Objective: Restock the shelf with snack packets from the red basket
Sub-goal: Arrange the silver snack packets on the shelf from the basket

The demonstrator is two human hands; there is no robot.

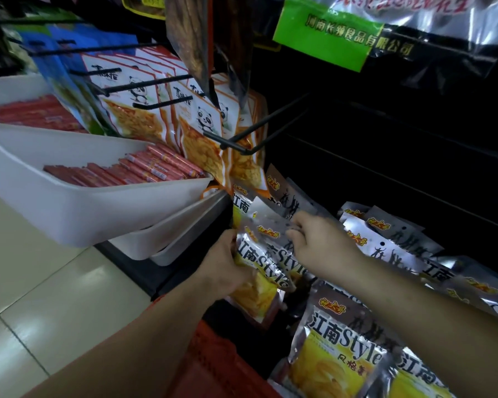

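Fingers of left hand (222,264) and right hand (321,244) grasp crinkly silver foil snack packets (258,258).

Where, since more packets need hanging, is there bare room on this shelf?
Free: the bare wire hook beside the panda packets, and the dark panel above the silver packets. Crowded: that row and the white trays at left.

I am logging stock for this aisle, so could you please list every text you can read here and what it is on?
"江南Style": on the silver-and-yellow snack packets, including the one the left hand grips.
"食品有限公司": end of the line on the green label; its first characters are unclear.
Too blurred to read: red writing on the clear bag, brush script on the panda packets, the packets' small red logo.
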